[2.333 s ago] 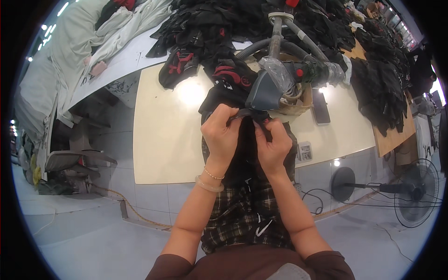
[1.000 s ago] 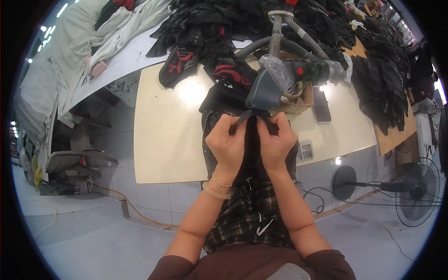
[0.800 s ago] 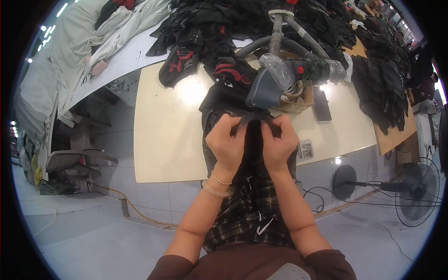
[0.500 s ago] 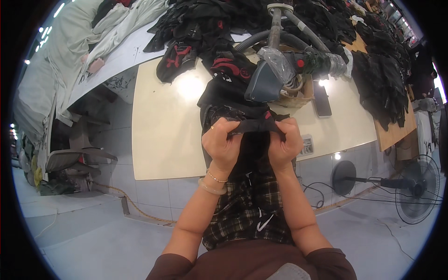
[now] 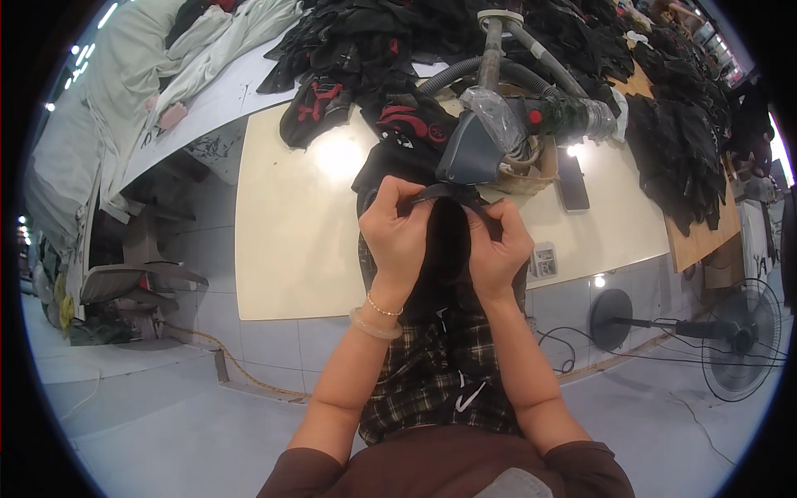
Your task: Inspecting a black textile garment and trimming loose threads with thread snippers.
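A black garment (image 5: 447, 241) hangs between my hands, its top edge a narrow band with a dark opening below it. My left hand (image 5: 393, 236) grips one end of that band, thumb against curled fingers. At the other end my right hand (image 5: 501, 253) has its fingers closed on the fabric. Just beyond the hands stands a dark grey machine head (image 5: 473, 149) wrapped partly in clear plastic. Black cloth with red and white prints (image 5: 407, 120) lies on the cream tabletop (image 5: 290, 241) behind the hands.
A dark phone (image 5: 573, 184) lies right of the machine, near a cardboard box (image 5: 535, 170). Heaps of black garments (image 5: 677, 158) cover the back and right. Pale cloth (image 5: 108, 108) drapes at far left. A fan (image 5: 741, 339) and loose cables are on the right.
The band was stretched flat between my hands; now it arches and the garment's opening shows. My hands have turned, with the left wrist raised slightly.
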`<state>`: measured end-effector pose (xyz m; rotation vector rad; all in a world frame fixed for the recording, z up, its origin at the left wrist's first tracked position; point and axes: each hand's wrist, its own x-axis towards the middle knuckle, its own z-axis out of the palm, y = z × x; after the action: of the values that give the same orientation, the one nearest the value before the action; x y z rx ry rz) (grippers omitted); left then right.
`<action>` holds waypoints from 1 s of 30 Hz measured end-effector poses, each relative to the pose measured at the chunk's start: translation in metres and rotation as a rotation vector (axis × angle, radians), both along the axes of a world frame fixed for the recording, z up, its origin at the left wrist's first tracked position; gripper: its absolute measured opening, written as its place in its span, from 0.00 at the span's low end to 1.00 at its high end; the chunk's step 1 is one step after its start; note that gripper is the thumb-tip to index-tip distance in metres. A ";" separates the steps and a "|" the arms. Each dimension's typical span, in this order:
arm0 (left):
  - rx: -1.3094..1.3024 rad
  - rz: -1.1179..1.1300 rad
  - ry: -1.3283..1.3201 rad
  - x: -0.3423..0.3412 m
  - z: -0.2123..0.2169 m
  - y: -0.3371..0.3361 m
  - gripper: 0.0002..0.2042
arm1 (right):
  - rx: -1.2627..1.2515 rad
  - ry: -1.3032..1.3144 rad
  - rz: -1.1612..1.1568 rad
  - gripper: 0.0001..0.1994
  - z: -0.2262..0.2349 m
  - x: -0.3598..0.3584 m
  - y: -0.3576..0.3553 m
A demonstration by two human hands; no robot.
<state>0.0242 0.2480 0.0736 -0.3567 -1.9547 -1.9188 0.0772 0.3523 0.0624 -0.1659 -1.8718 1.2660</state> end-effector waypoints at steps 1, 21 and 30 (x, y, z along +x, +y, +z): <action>0.000 -0.008 -0.002 -0.001 0.001 0.000 0.06 | 0.000 0.000 0.000 0.11 0.001 -0.001 -0.001; -0.238 -0.116 0.021 0.066 0.008 -0.001 0.07 | 0.167 0.032 -0.125 0.08 -0.008 0.023 0.021; -0.620 -0.335 0.067 0.102 -0.040 -0.054 0.13 | -0.289 -0.503 -0.149 0.07 -0.070 0.099 0.112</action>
<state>0.1266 0.1937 0.0336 -0.9520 -2.5349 -1.3884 0.1758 0.4640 -0.0078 -0.8287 -2.0259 1.4793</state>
